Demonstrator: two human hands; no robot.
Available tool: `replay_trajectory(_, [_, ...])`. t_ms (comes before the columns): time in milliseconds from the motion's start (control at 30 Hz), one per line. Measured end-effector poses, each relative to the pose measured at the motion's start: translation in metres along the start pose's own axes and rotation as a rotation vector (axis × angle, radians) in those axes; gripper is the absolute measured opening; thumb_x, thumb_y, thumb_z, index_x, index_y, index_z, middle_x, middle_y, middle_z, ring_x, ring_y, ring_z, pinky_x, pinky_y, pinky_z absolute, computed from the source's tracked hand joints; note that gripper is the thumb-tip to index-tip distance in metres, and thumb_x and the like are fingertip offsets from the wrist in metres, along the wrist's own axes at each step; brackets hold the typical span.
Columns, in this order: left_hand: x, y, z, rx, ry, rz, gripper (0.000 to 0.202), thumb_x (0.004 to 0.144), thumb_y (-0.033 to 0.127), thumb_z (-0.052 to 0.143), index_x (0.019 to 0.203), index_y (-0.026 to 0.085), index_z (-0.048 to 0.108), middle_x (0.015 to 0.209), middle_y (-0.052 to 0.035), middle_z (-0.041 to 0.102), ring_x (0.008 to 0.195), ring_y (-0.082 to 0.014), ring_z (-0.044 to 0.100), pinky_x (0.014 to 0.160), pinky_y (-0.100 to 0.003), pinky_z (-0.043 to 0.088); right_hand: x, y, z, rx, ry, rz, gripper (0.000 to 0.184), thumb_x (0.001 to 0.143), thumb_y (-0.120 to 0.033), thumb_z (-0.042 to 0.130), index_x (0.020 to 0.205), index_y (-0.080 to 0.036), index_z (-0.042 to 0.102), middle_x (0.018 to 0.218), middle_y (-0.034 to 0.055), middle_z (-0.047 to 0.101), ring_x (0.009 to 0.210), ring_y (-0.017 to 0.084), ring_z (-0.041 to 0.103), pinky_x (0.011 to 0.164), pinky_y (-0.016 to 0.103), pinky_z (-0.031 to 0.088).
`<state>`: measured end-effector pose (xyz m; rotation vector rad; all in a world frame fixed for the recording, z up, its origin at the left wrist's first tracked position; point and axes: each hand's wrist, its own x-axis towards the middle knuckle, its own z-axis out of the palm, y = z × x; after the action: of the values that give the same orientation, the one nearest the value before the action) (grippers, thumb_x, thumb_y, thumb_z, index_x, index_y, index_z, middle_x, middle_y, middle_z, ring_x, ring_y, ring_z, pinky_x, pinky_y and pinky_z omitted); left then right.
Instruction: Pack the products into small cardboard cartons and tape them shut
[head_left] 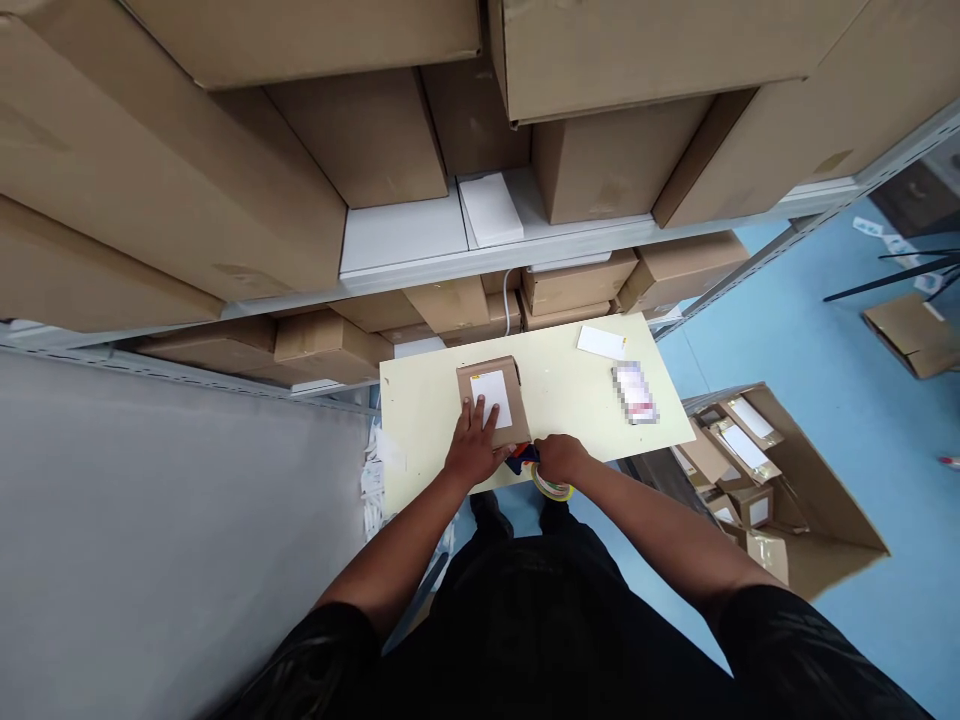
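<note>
A small brown cardboard box (489,371) with a white label (495,397) on top lies on the pale yellow table (420,440). My left hand (474,448) rests spread on the box and its label, fingers apart. At the box's near right corner, my right hand (561,459) is closed round a tape dispenser (523,459) with blue and red parts. A roll of tape (553,489) with a yellow edge hangs below that hand, past the table's front edge. The dispenser touches or nearly touches the box's near side; the exact contact is hidden.
Shelves stacked with large cardboard boxes (600,160) stand behind the table. On the table's right lie a white label sheet (601,342) and a blurred-out item (635,392). An open carton (832,500) holding several labelled boxes stands to the right. A grey wall (187,500) is at left.
</note>
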<state>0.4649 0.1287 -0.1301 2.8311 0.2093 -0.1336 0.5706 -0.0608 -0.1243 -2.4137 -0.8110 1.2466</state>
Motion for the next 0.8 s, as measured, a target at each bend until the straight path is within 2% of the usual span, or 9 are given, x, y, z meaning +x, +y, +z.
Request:
replay_trajectory(167, [0.003, 0.01, 0.006, 0.016, -0.003, -0.044, 0.092, 0.092, 0.069, 0.053, 0.162, 0.014, 0.028, 0.171, -0.0182, 0.007, 0.157, -0.0425, -0.005, 0.124, -0.059, 0.017, -0.006, -0.055, 0.038, -0.081, -0.136, -0.112, 0.042, 0.063, -0.027, 0.082, 0.104, -0.019, 0.075, 0.109, 0.0171, 0.076, 0.11, 0.038, 0.069, 0.093, 0.045, 0.05])
replay_trajectory(233, [0.003, 0.011, 0.006, 0.016, -0.003, -0.048, 0.09, 0.092, 0.066, 0.054, 0.161, 0.015, 0.029, 0.171, -0.0179, 0.007, 0.157, -0.0428, -0.003, 0.123, -0.059, 0.018, -0.009, -0.063, 0.045, -0.081, -0.159, -0.135, 0.046, 0.063, -0.03, 0.081, 0.107, -0.019, 0.074, 0.111, 0.0173, 0.076, 0.109, 0.038, 0.07, 0.092, 0.043, 0.051])
replay_trajectory(267, [0.003, 0.01, 0.005, 0.012, -0.001, -0.045, 0.087, 0.093, 0.064, 0.053, 0.161, 0.015, 0.03, 0.172, -0.0174, 0.008, 0.157, -0.0425, -0.001, 0.123, -0.058, 0.019, -0.014, -0.059, 0.043, -0.08, -0.156, -0.132, 0.047, 0.064, -0.032, 0.08, 0.109, -0.018, 0.073, 0.114, 0.0181, 0.075, 0.11, 0.038, 0.069, 0.092, 0.043, 0.051])
replay_trajectory(333, [0.002, 0.008, 0.002, -0.001, 0.002, -0.047, 0.08, 0.096, 0.06, 0.051, 0.161, 0.017, 0.032, 0.172, -0.0161, 0.01, 0.157, -0.0413, 0.002, 0.123, -0.057, 0.022, -0.027, -0.033, 0.032, -0.08, -0.122, -0.093, 0.049, 0.07, -0.034, 0.076, 0.116, -0.016, 0.07, 0.119, 0.0207, 0.073, 0.114, 0.039, 0.067, 0.091, 0.042, 0.05])
replay_trajectory(433, [0.003, 0.006, -0.002, -0.014, -0.004, -0.061, 0.071, 0.099, 0.053, 0.049, 0.159, 0.019, 0.036, 0.171, -0.0143, 0.017, 0.157, -0.0396, 0.009, 0.122, -0.054, 0.026, -0.053, 0.028, 0.006, -0.062, -0.036, 0.01, 0.056, 0.081, -0.029, 0.063, 0.135, -0.013, 0.055, 0.122, 0.0218, 0.071, 0.109, 0.034, 0.069, 0.081, 0.036, 0.049])
replay_trajectory(500, [0.003, 0.007, -0.004, -0.012, -0.008, -0.077, 0.069, 0.099, 0.051, 0.05, 0.159, 0.02, 0.038, 0.17, -0.0133, 0.019, 0.157, -0.039, 0.011, 0.121, -0.052, 0.029, -0.065, 0.066, -0.01, 0.048, 0.068, 0.152, 0.048, 0.085, -0.029, 0.058, 0.131, -0.016, 0.053, 0.106, 0.016, 0.074, 0.091, 0.029, 0.072, 0.069, 0.031, 0.045])
replay_trajectory(567, [0.003, 0.01, -0.004, -0.008, -0.008, -0.098, 0.07, 0.098, 0.052, 0.051, 0.159, 0.02, 0.038, 0.171, -0.0129, 0.019, 0.157, -0.0388, 0.011, 0.121, -0.052, 0.03, -0.064, 0.092, -0.02, 0.102, 0.2, 0.266, 0.038, 0.088, -0.03, 0.055, 0.123, -0.017, 0.054, 0.095, 0.0128, 0.074, 0.086, 0.027, 0.07, 0.066, 0.031, 0.042])
replay_trajectory(667, [0.002, 0.015, -0.004, -0.003, -0.017, -0.128, 0.071, 0.097, 0.053, 0.051, 0.159, 0.02, 0.037, 0.17, -0.0133, 0.02, 0.157, -0.0391, 0.011, 0.12, -0.052, 0.031, -0.041, 0.107, -0.028, 0.054, 0.331, 0.324, 0.029, 0.091, -0.034, 0.053, 0.114, -0.016, 0.056, 0.101, 0.0153, 0.07, 0.097, 0.029, 0.068, 0.071, 0.032, 0.044])
replay_trajectory(800, [0.001, 0.018, -0.009, -0.006, -0.054, -0.143, 0.073, 0.095, 0.05, 0.055, 0.158, 0.019, 0.039, 0.169, -0.0137, 0.023, 0.157, -0.0387, 0.015, 0.121, -0.051, 0.031, -0.006, 0.103, -0.034, 0.027, 0.36, 0.328, 0.032, 0.09, -0.037, 0.055, 0.113, -0.014, 0.058, 0.122, 0.0197, 0.061, 0.11, 0.031, 0.065, 0.08, 0.034, 0.048])
